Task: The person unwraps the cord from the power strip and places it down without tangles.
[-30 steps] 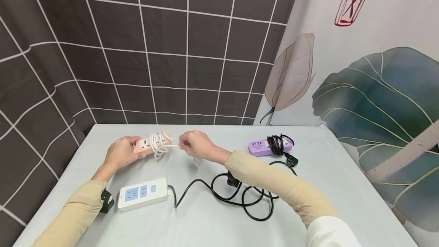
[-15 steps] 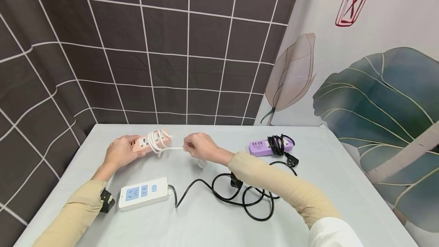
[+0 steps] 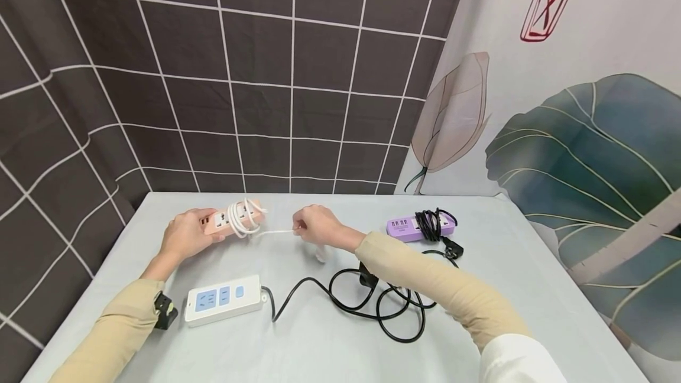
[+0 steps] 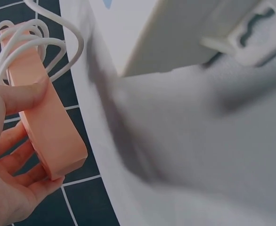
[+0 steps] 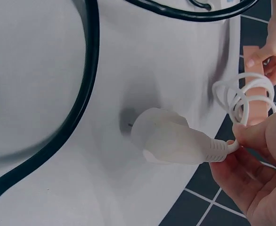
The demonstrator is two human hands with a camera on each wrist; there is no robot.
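My left hand (image 3: 184, 234) grips one end of a pink power strip (image 3: 218, 223), thumb on one side and fingers round the other in the left wrist view. White cord (image 3: 237, 220) is wound in several loops about the strip's other end. A stretch of that cord runs across to my right hand (image 3: 319, 226). In the right wrist view the thumb and fingers pinch the cord right behind a white plug (image 5: 171, 139), which hangs just over the table with its prongs facing away from the hand.
A white power strip (image 3: 223, 300) with blue sockets lies in front of the left hand. Its black cord (image 3: 340, 306) sprawls in loops under the right forearm. Farther right lies a purple power strip (image 3: 404, 229) wrapped in black cord. A dark checked cloth stands behind the table.
My right hand has moved a little to the right with the cord and plug. The cord stretch to the strip has grown longer, and the loops have shifted slightly. The left hand stays put.
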